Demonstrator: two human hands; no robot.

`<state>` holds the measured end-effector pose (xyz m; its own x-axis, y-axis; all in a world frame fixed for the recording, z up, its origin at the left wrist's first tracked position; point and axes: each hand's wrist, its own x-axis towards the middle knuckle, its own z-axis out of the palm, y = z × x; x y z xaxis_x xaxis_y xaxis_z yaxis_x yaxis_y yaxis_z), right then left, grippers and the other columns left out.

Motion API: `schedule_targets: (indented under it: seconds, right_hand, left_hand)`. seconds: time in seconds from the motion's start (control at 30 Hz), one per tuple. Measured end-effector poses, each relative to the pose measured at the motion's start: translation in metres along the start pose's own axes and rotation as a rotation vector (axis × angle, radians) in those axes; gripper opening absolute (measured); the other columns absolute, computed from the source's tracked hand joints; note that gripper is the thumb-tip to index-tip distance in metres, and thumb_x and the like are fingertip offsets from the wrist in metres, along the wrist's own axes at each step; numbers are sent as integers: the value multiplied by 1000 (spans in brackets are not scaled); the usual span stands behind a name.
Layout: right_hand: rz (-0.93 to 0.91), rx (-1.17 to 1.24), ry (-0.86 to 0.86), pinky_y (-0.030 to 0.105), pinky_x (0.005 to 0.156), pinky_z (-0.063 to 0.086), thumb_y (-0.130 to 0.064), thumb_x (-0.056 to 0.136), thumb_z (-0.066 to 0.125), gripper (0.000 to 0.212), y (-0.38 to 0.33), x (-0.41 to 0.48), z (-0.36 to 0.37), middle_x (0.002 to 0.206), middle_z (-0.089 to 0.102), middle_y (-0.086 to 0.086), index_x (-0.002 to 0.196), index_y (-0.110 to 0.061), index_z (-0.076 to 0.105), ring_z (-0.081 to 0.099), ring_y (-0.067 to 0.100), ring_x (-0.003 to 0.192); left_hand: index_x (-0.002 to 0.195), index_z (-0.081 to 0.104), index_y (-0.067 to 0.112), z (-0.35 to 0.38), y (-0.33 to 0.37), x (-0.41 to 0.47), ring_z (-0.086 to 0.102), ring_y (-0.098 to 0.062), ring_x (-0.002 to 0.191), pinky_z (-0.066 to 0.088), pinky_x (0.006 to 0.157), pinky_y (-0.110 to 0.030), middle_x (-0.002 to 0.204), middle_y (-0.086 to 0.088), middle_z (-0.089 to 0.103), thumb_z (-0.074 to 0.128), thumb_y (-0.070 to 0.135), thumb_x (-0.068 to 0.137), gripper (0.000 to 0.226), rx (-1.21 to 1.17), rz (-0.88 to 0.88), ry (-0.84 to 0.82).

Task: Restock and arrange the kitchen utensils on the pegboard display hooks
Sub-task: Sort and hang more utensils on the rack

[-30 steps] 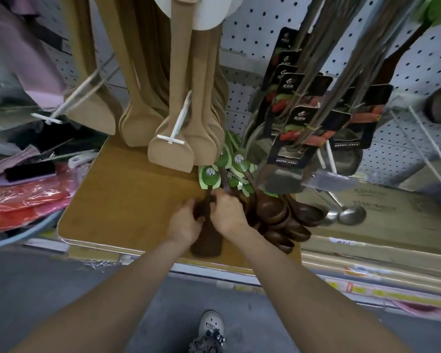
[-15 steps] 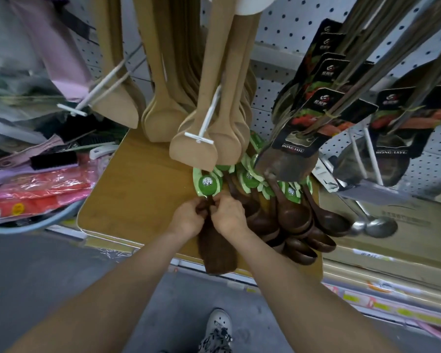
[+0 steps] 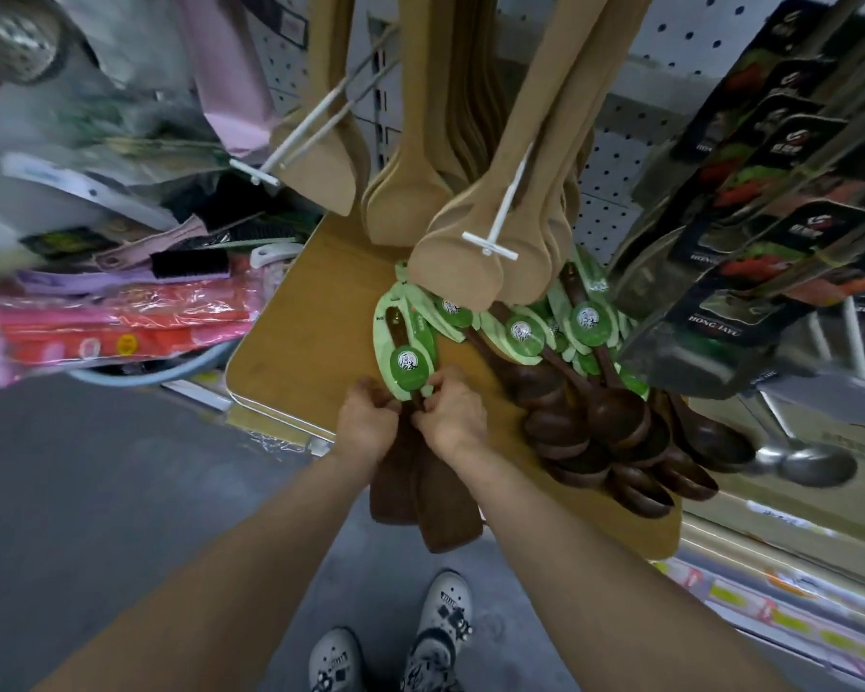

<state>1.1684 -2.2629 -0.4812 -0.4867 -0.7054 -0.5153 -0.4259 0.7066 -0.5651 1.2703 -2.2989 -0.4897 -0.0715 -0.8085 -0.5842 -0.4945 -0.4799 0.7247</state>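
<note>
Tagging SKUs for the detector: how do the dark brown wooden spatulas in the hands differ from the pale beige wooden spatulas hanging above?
Colour: the dark brown wooden spatulas are chocolate-toned; the pale beige wooden spatulas are light tan.
Labels: the dark ones carry green oval card labels; the pale ones show none.
Contact: the left hand and right hand grip the dark ones; the pale ones hang untouched.
Shared: wood, flat blades pointing down.

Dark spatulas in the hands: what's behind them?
A tan wooden board lies behind the dark spatulas. The left hand and right hand cover their handles, and the board's stretch behind is hidden.
</note>
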Motion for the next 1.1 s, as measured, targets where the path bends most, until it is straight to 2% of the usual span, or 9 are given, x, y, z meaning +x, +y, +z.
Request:
schedule_targets:
  seconds: [0.2,0.3,0.4,0.47,0.57,0.7,0.83,0.97,1.1]
  right_hand:
    - [-14,217,-138,37,92,52,-8,81,74,31,-3,0,2,80,63,-7,101,-24,56,66,21,94]
    - [-27,198,-84,33,89,51,-7,85,68,27,-3,-2,3,76,57,-9,107,-19,59,62,19,89]
    - [-45,62,28,30,87,47,-12,87,67,31,3,0,-3,94,67,-1,116,-17,59,62,21,98]
    - [-29,52,26,34,92,50,-14,84,71,32,8,-1,-1,106,71,4,114,-17,61,65,24,104]
    - [-28,88,-13,37,94,50,-13,82,73,32,10,-8,6,106,72,7,113,-13,63,65,26,105]
    - [1,230,-53,36,96,50,-6,84,70,38,15,-24,19,98,70,3,120,-11,59,65,22,103]
    - [19,367,-104,41,92,53,0,79,73,45,16,-43,33,91,68,5,116,-17,55,67,26,98]
    - [-17,436,-123,38,91,54,1,77,76,53,10,-65,28,94,68,6,114,-23,48,66,23,90]
    - [-45,487,-102,35,91,53,-3,74,80,76,-3,-96,10,98,68,6,136,-22,41,66,22,92]
  left_hand:
    - [115,60,4,-3,-2,-5,61,-29,87,52,86,-46,104,-17,65,56,8,95,21,-177,-80,-96]
    - [118,61,6,4,2,-13,63,-36,103,51,92,-48,112,-21,65,52,19,98,25,-125,-35,-66]
    - [119,64,4,9,4,-20,59,-36,110,48,92,-40,116,-20,65,49,15,98,28,10,35,-56]
    - [114,66,7,11,-1,-23,60,-40,105,50,91,-47,110,-22,66,49,12,96,26,16,40,-69]
    - [108,66,11,13,-16,-24,64,-41,95,54,83,-50,96,-20,68,49,9,89,25,-41,12,-78]
    - [101,61,14,6,-36,-29,61,-29,85,53,89,-53,91,-10,67,53,20,79,25,-150,-42,-70]
    - [105,53,9,-12,-41,-48,56,-19,79,49,69,-25,87,-5,59,54,-1,92,17,-291,-33,-15]
    - [94,55,3,-28,-43,-63,56,-24,82,47,75,-34,85,-15,58,59,-5,89,10,-354,7,-39]
    - [91,51,9,-45,-34,-86,54,-17,71,46,69,-24,75,-4,51,63,-7,86,21,-494,-7,2]
